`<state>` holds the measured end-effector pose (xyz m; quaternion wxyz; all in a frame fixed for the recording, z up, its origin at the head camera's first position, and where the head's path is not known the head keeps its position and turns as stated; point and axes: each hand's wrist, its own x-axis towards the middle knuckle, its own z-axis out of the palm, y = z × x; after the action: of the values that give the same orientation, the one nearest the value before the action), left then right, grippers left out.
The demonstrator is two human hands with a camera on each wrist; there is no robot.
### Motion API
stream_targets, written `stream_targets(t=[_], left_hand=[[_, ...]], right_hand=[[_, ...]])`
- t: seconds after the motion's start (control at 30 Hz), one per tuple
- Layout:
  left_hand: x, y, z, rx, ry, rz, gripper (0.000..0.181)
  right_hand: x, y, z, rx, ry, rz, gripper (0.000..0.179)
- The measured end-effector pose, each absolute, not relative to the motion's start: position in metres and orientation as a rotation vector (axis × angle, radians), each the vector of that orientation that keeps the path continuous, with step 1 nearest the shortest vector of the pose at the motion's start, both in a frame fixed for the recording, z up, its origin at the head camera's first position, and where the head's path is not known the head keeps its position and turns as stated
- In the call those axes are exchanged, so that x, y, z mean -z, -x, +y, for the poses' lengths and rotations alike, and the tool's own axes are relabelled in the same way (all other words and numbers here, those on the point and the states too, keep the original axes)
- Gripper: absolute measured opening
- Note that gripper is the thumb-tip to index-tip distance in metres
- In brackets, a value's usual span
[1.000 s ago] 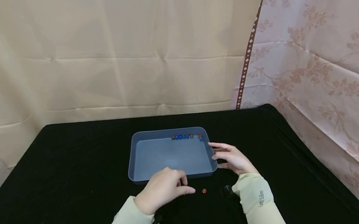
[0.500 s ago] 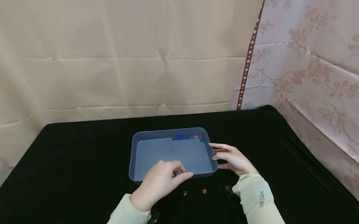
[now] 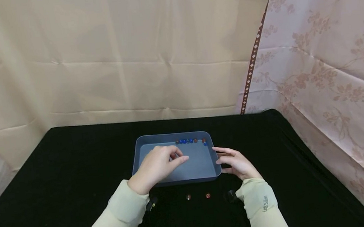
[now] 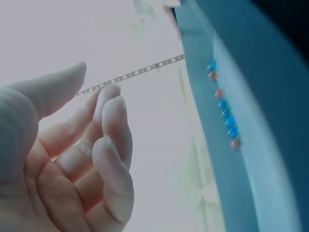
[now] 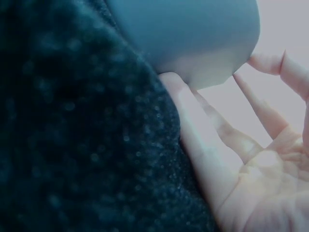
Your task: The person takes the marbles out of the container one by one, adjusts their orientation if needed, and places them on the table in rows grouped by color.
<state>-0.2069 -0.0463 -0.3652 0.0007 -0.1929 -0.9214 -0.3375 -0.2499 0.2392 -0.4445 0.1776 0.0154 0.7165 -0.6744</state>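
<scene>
Left hand (image 3: 159,166) is half-curled, empty, above the rectangular blue-grey plastic tray (image 3: 189,181); right hand (image 3: 239,165) is loosely spread, fingertips (image 5: 173,79) touching its side. I'd brace gently so those shiny red and blue balls (image 3: 184,141) inside don't roll.

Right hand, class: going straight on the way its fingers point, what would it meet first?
The bare right hand would first meet the right outer wall of the blue, rectangular, plastic-looking tray; its fingertips seem to touch it, though not every contact can be made out.

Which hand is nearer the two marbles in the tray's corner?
Right hand, just outside the tray wall near the marbles; the left hand hangs above the tray, farther left.
</scene>
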Motion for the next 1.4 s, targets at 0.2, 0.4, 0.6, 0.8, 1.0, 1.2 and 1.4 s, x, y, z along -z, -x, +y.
stream_targets(t=[0.2,0.4,0.6,0.8,1.0,1.2,1.4], left_hand=[[0.353,0.232,-0.043,1.01,0.529,-2.923,0.025],[0.352,0.257,-0.039,0.96,0.47,-2.938,0.026],[0.354,0.275,-0.035,0.939,0.405,-3.0,0.026],[0.365,0.288,-0.034,0.904,0.342,-3.085,0.027],[0.376,0.296,-0.034,0.933,0.294,-3.064,0.025],[0.384,0.3,-0.034,0.935,0.259,-3.044,0.024],[0.39,0.304,-0.033,0.86,0.283,-3.05,0.024]], right_hand=[[0.445,0.251,0.239,1.906,-0.051,2.032,0.057],[0.445,0.25,0.239,1.907,-0.061,2.035,0.057],[0.445,0.251,0.239,1.91,-0.047,2.026,0.057],[0.445,0.251,0.239,1.911,-0.06,2.02,0.057],[0.445,0.251,0.24,1.904,-0.057,2.01,0.058],[0.446,0.251,0.241,1.902,-0.059,2.029,0.058],[0.445,0.251,0.24,1.906,-0.055,2.027,0.058]])
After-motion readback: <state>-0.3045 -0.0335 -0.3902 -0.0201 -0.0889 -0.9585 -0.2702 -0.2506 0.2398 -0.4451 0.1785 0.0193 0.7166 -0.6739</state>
